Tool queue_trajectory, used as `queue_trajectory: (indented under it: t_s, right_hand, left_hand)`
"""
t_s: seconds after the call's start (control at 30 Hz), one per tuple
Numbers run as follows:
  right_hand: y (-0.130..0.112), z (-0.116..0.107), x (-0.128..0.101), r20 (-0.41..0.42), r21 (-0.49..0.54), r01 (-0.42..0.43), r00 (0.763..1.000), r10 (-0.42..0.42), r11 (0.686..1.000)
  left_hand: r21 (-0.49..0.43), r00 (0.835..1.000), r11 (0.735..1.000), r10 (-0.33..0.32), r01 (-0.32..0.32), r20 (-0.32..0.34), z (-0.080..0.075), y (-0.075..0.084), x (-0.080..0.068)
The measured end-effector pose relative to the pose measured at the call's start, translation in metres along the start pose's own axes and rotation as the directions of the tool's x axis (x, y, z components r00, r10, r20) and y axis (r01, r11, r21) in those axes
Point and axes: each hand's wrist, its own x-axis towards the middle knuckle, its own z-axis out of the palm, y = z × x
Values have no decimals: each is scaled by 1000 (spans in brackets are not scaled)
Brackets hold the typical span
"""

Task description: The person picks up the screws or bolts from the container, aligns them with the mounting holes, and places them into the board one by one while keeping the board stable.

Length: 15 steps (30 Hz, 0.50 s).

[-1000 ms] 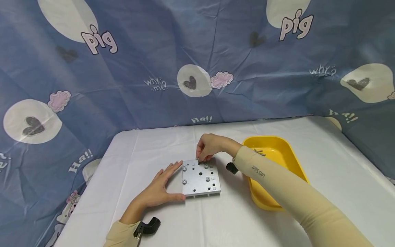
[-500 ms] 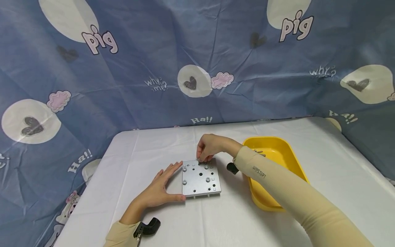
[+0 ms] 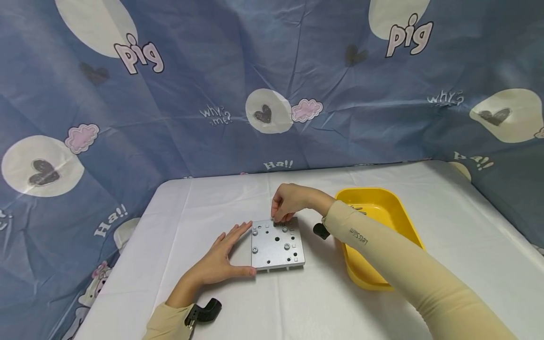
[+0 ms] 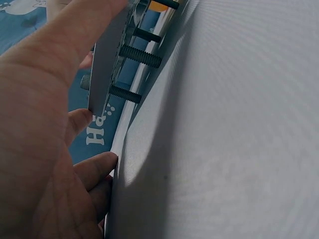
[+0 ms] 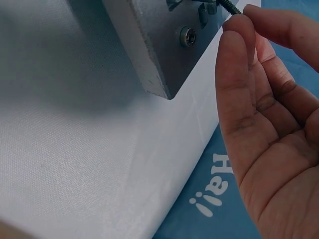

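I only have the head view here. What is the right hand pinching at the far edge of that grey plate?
Observer: The right hand pinches a thin threaded screw at the plate.
Operator: Do the screws already in go right through?
Observer: Yes, the left wrist view shows threaded ends sticking out beneath the plate.
Operator: And the left hand?
Observer: The left hand lies flat, fingers straight against the plate's side.

I see the plate (image 3: 277, 245) lying at the middle of the table (image 3: 170, 222). My left hand (image 3: 221, 259) rests against its left edge, my right hand (image 3: 289, 203) sits over its far edge, pinching a screw (image 5: 227, 6). The tray (image 3: 408, 222) stands right of the plate, with the curtain (image 3: 191, 85) behind the table.
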Motion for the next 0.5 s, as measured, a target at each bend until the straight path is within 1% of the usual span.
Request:
queue_trajectory:
  t_s: [0.2, 0.5]
  right_hand:
    - [0, 0, 0, 13, 23, 2, 1000, -3, 1000]
    - [-2, 0, -1, 31, 31, 7, 999, -8, 999]
  left_hand:
    - [1, 1000, 1000, 2, -2, 2, 0, 0, 0]
    - [-3, 1000, 1000, 4, -4, 3, -1, -1, 0]
